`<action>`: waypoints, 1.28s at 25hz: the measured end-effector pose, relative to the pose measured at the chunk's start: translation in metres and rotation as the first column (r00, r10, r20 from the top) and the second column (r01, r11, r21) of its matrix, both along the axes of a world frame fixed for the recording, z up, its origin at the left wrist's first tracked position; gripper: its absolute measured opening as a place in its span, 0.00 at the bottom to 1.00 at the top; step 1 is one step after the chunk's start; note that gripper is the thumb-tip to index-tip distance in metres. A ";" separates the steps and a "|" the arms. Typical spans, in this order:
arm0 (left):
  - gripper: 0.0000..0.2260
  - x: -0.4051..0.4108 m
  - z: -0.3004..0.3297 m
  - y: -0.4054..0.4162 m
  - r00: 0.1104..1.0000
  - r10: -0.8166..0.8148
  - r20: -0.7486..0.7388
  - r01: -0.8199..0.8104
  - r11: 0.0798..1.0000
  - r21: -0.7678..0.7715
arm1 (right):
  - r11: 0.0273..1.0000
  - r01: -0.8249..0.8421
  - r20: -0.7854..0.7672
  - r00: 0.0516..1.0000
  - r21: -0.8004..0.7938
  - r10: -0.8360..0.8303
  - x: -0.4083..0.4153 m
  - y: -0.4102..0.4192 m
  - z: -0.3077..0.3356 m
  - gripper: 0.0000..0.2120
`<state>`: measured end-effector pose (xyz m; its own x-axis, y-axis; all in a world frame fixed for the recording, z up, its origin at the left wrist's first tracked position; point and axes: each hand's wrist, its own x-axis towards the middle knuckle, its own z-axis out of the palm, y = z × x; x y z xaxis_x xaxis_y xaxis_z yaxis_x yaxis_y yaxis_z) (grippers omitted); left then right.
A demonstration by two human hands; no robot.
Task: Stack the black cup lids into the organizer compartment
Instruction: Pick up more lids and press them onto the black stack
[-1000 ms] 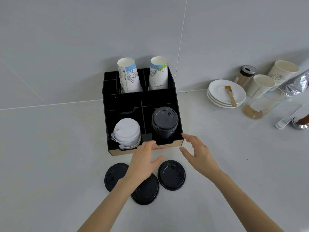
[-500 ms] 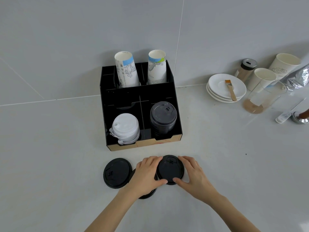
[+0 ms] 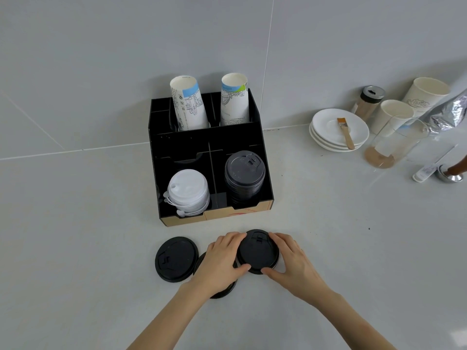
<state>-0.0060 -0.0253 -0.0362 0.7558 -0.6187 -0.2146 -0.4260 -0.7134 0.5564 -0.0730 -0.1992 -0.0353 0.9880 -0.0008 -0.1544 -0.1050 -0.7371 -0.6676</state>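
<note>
Three black cup lids lie on the grey counter in front of the black organizer (image 3: 267, 170). The right lid (image 3: 256, 253) is gripped from both sides: my left hand (image 3: 219, 261) holds its left rim and my right hand (image 3: 290, 261) its right rim. A second lid (image 3: 175, 258) lies free at the left. The third lid (image 3: 225, 290) is mostly hidden under my left hand and wrist. A stack of black lids (image 3: 243, 173) fills the organizer's front right compartment.
White lids (image 3: 188, 190) fill the front left compartment; two paper cup stacks (image 3: 212, 104) stand at the organizer's back against the wall. At the right are white saucers with a brush (image 3: 338, 130), paper cups (image 3: 394, 117), a glass (image 3: 389, 145) and a shaker (image 3: 367, 102).
Both hands came back from the organizer's front edge down to the counter and closed around the right lid. The view shifted slightly; the other lids stayed put.
</note>
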 end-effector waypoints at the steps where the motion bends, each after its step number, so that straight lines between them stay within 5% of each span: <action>1: 0.28 0.001 0.003 0.000 1.000 0.004 0.005 -0.004 1.000 -0.023 | 1.000 0.010 0.010 1.000 0.014 -0.010 0.001 0.000 0.003 0.33; 11: 0.26 0.025 0.058 0.002 0.993 0.055 0.104 -0.022 0.957 -0.291 | 0.995 0.058 0.221 0.972 0.081 -0.075 0.023 -0.004 0.053 0.30; 17: 0.25 0.047 0.083 -0.003 0.977 0.095 0.194 -0.032 0.952 -0.305 | 0.996 0.048 0.333 0.940 0.071 -0.069 0.050 -0.001 0.077 0.28; 32: 0.24 0.111 0.086 -0.025 0.981 0.117 0.154 -0.074 0.963 -0.259 | 0.958 0.256 0.341 0.895 0.133 -0.287 0.120 0.008 0.071 0.26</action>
